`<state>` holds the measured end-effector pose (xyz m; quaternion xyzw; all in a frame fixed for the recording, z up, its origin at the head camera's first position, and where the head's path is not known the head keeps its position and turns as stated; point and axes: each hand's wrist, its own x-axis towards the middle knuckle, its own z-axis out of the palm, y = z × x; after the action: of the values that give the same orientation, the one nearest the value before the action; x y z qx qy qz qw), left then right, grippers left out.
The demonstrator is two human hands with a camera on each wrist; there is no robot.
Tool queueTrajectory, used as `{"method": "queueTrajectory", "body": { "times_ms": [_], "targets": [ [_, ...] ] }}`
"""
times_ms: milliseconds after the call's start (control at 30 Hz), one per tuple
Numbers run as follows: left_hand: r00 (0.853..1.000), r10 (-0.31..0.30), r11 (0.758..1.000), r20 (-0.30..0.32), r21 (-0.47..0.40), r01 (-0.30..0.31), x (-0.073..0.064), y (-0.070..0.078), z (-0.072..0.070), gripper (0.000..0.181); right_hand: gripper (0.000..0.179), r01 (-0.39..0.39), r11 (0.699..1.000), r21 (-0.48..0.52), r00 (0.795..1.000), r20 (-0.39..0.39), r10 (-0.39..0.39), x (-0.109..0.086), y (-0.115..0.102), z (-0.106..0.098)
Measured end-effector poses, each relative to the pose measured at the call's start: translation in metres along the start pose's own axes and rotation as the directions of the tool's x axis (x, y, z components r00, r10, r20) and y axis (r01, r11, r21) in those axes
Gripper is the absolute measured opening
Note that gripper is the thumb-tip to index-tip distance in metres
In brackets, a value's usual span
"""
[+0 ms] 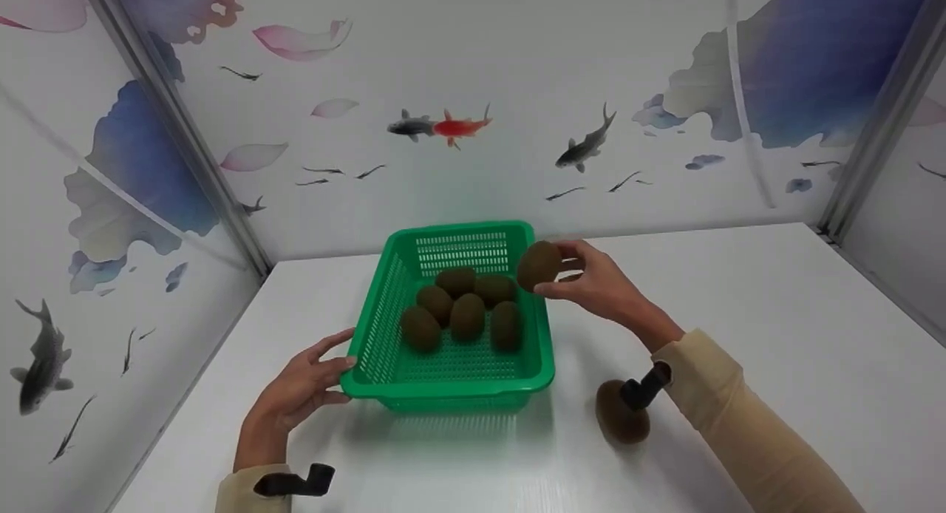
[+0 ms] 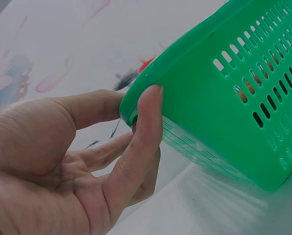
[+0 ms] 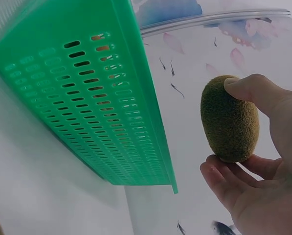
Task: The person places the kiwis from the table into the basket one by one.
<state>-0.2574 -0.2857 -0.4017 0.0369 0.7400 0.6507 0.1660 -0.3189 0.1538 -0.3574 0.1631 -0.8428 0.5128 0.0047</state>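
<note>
A green plastic basket [image 1: 448,389] with slotted walls stands on the table, several brown kiwis [image 1: 467,318] lying inside it. My right hand [image 1: 602,284] pinches another kiwi [image 1: 539,266] between thumb and fingers, at the basket's right rim in the head view. The right wrist view shows this fuzzy kiwi [image 3: 229,119] held apart from the basket wall [image 3: 87,93]. At the basket's near left corner, my left hand [image 1: 299,384] grips the rim; in the left wrist view its thumb and fingers pinch the rim [image 2: 153,73] from both sides.
One more kiwi [image 1: 622,413] lies on the white table [image 1: 739,306] below my right forearm, partly covered by the black wrist mount [image 1: 647,386]. White panels [image 1: 502,69] painted with fish and petals enclose the table at the back and sides.
</note>
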Motion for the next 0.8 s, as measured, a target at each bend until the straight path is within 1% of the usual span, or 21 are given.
{"method": "queueTrajectory", "body": {
  "times_ms": [167,400,600,800],
  "targets": [
    [1.000,-0.002,1.000,0.004,0.007,0.002,0.000,0.000,0.000,0.076,0.074,-0.017,1.000,0.017,1.000,0.025,0.017,-0.001,-0.005,0.009],
    [1.000,-0.010,1.000,0.000,0.007,0.010,0.002,0.001,0.002,0.077,0.075,0.008,1.000,0.016,0.998,0.067,-0.009,-0.002,-0.014,0.023],
    [1.000,-0.006,1.000,-0.009,0.006,0.006,0.000,0.001,0.000,0.076,0.075,0.011,0.999,-0.033,0.995,0.103,-0.008,-0.001,-0.024,0.040],
    [1.000,-0.007,1.000,0.001,-0.002,0.007,-0.001,0.001,0.000,0.076,0.074,-0.006,0.998,-0.068,0.991,0.132,0.015,0.001,-0.029,0.053]
  ]
}}
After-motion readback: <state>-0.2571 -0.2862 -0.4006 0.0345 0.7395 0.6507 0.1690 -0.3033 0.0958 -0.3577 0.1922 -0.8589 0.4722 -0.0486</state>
